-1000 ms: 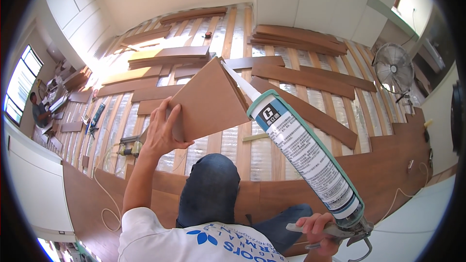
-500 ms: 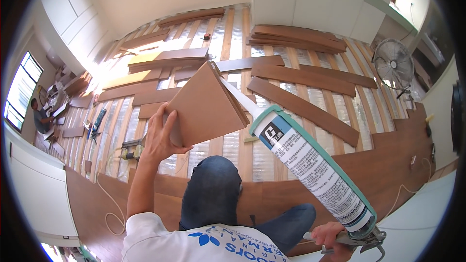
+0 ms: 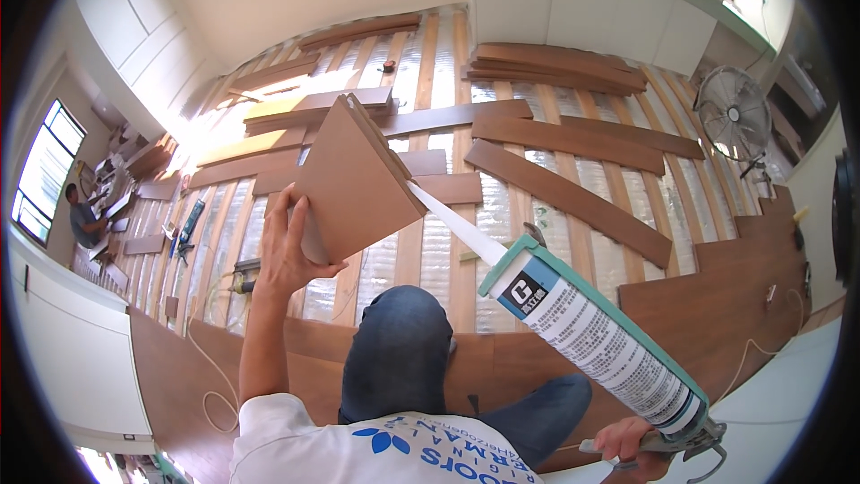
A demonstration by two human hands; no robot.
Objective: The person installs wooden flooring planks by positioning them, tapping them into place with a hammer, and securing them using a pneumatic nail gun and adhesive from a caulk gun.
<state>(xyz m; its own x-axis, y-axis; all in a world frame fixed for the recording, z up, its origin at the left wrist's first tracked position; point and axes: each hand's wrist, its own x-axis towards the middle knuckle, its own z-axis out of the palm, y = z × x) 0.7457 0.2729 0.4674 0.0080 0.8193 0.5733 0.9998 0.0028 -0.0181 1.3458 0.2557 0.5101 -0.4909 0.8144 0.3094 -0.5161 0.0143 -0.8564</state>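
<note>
My left hand (image 3: 288, 246) grips a brown wooden board (image 3: 354, 193), raised at an angle with its grooved right edge showing. My right hand (image 3: 632, 448) is closed round the handle and trigger of a caulking gun (image 3: 694, 439) with a green frame and a white printed tube (image 3: 600, 354). The long white nozzle (image 3: 452, 224) reaches up-left to the lower part of the board's edge, its tip touching or very near it. My bent knee (image 3: 394, 341) in dark jeans lies between my arms.
Loose planks (image 3: 564, 197) and stacks (image 3: 555, 67) lie over battens on silver underlay. Laid flooring (image 3: 726, 282) borders the right. A fan (image 3: 733, 116) stands right; a nail gun (image 3: 242, 273), hose (image 3: 215, 403) and second caulking gun (image 3: 188, 233) lie left. Another person (image 3: 85, 220) sits far left.
The board has shifted left in the picture. The nozzle tip has travelled down its edge from near the top corner to the lower part, and my right hand has moved right and down.
</note>
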